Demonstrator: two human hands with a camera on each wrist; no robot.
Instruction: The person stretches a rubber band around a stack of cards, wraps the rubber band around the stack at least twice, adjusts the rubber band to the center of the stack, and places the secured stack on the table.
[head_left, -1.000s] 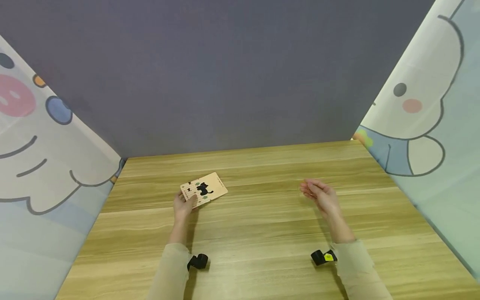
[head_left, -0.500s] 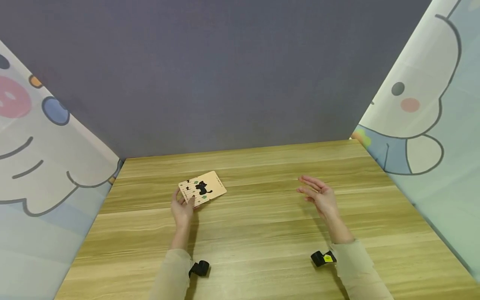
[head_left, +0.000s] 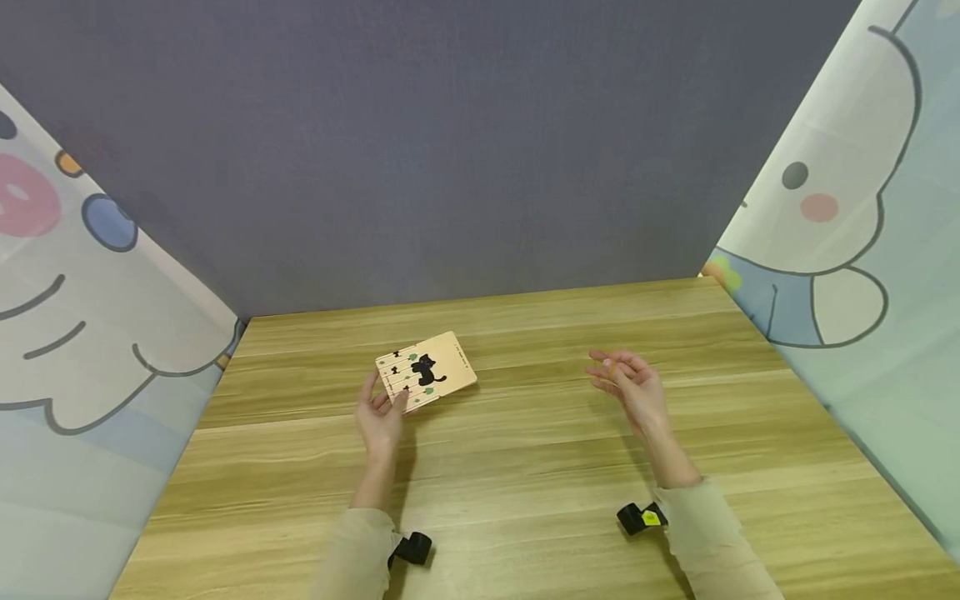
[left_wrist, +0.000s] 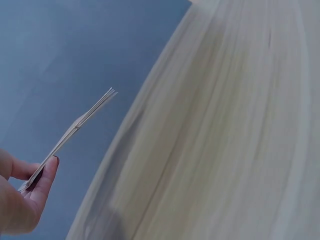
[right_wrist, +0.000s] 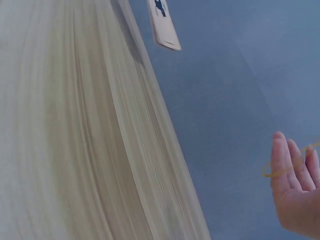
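Observation:
My left hand [head_left: 381,423] pinches a stack of thin cream cards [head_left: 450,367] by its near left end, thumb on the printed face. A black cat, small bows and green leaves are printed on the top card. Edge-on in the left wrist view, the stack [left_wrist: 77,126] shows several thin layers and tilts above the table. Off to the right, my right hand [head_left: 639,396] is raised with a thin yellow rubber band [right_wrist: 274,175] at its fingers. Most of its fingers look nearly straight in the right wrist view, and the band crosses them.
A wood-grain table [head_left: 525,467] lies under both hands. Behind it stands a grey-blue panel [head_left: 480,167], with cartoon-printed cloth [head_left: 840,250] at both sides. Each wrist wears a black camera mount, one being the right mount [head_left: 633,518].
The left hand has carried the cards slightly right and up. The right hand's fingers spread apart, then drew closer together again as the hand shifted slightly left.

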